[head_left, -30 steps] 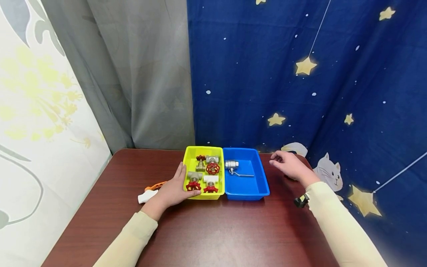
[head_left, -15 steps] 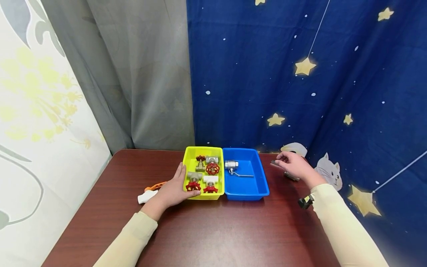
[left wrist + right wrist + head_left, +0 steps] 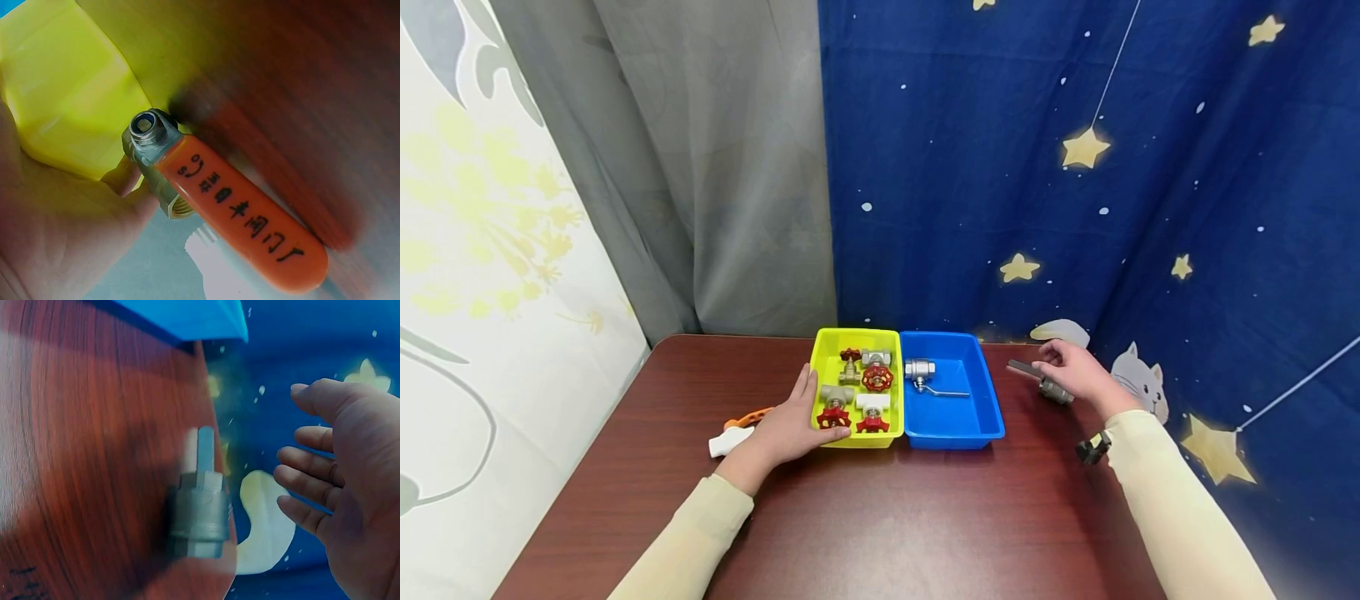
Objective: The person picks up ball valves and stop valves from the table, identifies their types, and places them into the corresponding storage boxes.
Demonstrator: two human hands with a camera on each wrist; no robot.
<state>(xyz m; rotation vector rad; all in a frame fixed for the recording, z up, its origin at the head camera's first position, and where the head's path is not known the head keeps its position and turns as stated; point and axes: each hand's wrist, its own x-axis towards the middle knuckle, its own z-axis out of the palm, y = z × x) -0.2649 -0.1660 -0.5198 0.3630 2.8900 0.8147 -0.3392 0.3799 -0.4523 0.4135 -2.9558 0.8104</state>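
With the left hand [image 3: 786, 427] laid flat against the yellow plastic tray [image 3: 822, 350], the right hand's [image 3: 1078, 372] relaxed, empty grip should close squarely around the grey metal lever valve [image 3: 1051, 388] lying beside it on the worktop [image 3: 880, 517].

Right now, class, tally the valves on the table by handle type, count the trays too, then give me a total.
Red handwheel valves, in the yellow tray: 4
Lever-handle valves: 3 (one in the blue tray, one by the right hand, one orange-handled beside the left hand)
Trays: 2
Total: 9
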